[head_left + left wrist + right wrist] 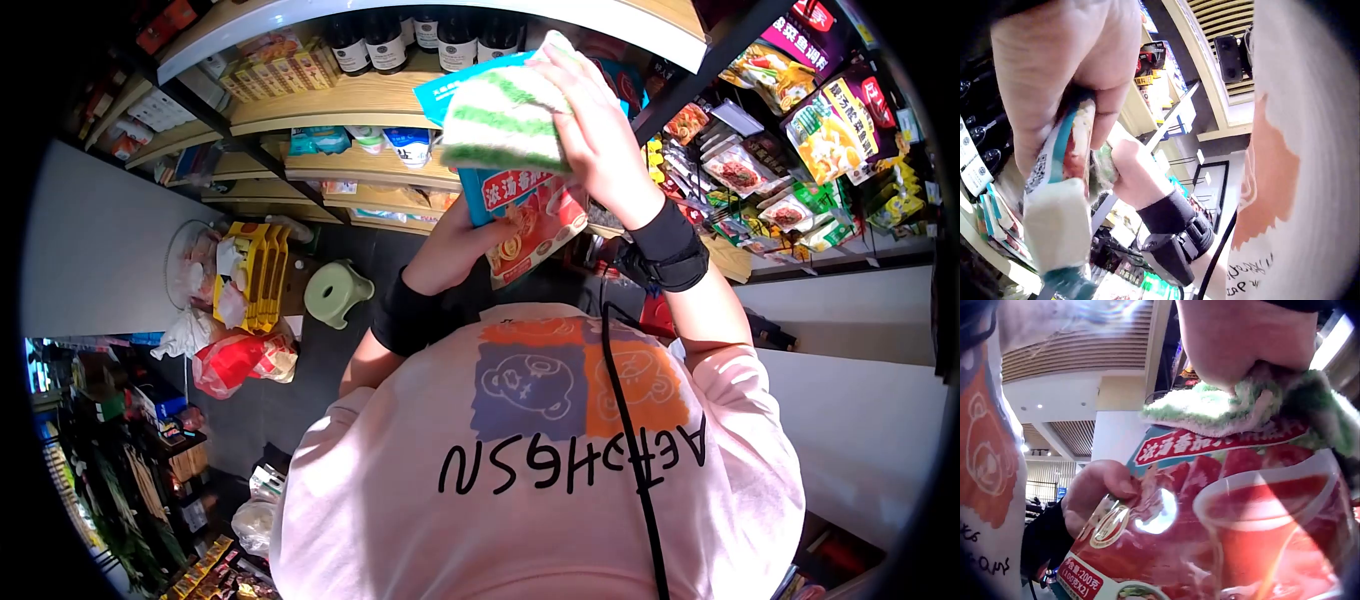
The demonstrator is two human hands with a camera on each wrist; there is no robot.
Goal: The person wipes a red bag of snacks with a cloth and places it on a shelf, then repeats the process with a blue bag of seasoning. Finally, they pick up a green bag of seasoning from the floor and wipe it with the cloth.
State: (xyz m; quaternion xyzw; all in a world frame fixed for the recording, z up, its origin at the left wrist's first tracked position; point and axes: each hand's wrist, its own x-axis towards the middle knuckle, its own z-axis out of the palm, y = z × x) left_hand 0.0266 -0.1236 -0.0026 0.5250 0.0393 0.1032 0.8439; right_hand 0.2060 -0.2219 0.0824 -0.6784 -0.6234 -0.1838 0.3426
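Observation:
In the head view my left hand (458, 243) grips a red and teal food packet (535, 228) by its side, thumb across the front. My right hand (603, 142) holds a fluffy green-and-white striped cloth (503, 118) over the packet's upper part. Up close in the right wrist view, the cloth (1210, 412) lies bunched along the top of the packet (1210, 531), whose glossy front pictures red soup. The left wrist view has the packet (1057, 219) edge-on between the left thumb and fingers.
Wooden shelves (400, 95) with dark bottles (385, 45) and packets stand ahead. Hanging food packets (835, 130) fill the rack at right. A green stool (338, 294) and a red bag (232, 362) are on the floor at left.

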